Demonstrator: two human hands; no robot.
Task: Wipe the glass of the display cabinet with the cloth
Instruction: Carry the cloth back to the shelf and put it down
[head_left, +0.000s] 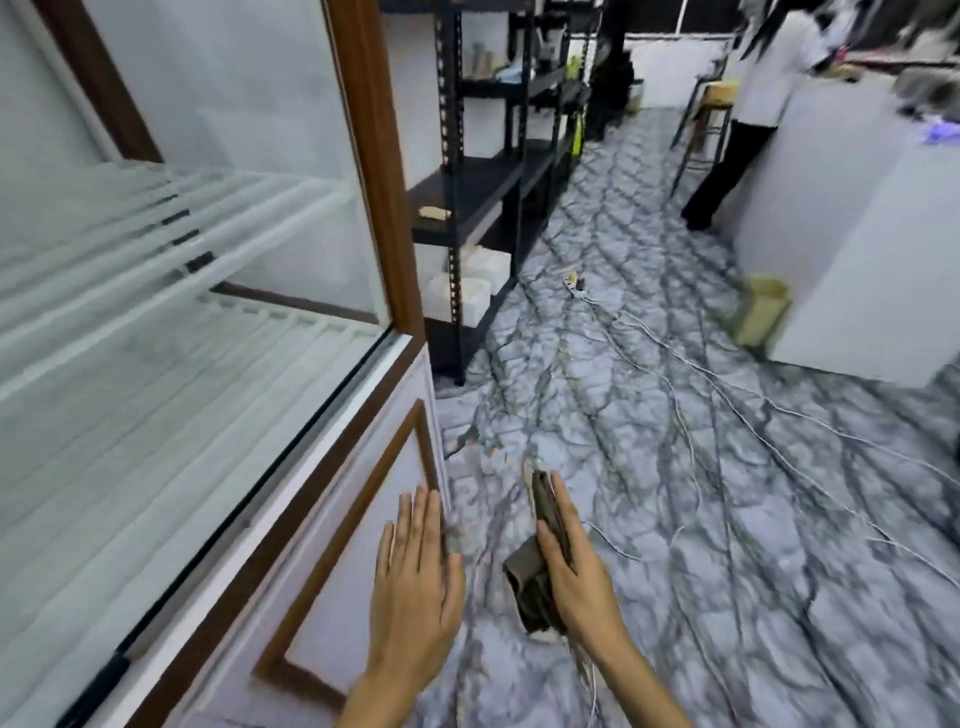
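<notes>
Right hand (576, 577) grips a folded brown cloth (540, 566), thumb on one side and fingers on the other, with the cloth standing on its edge in front of the palm. Just beside it, the left hand (415, 582) is empty, flat, with the fingers straight and close together, palm turned down. Both hands hang above the marble-pattern floor (701, 493), not touching anything. To the left of the left hand is the white lower panel (332, 545) of the display cabinet with brown wooden trim. Above it and further left is the glass (171, 364), well apart from the cloth; white shelves show behind it. White cables (691, 431) lie on the floor ahead of the right hand. Farther ahead stands a black metal rack (483, 171). Far to the right, a person in a white top (763, 83) stands by a white counter (857, 234).
</notes>
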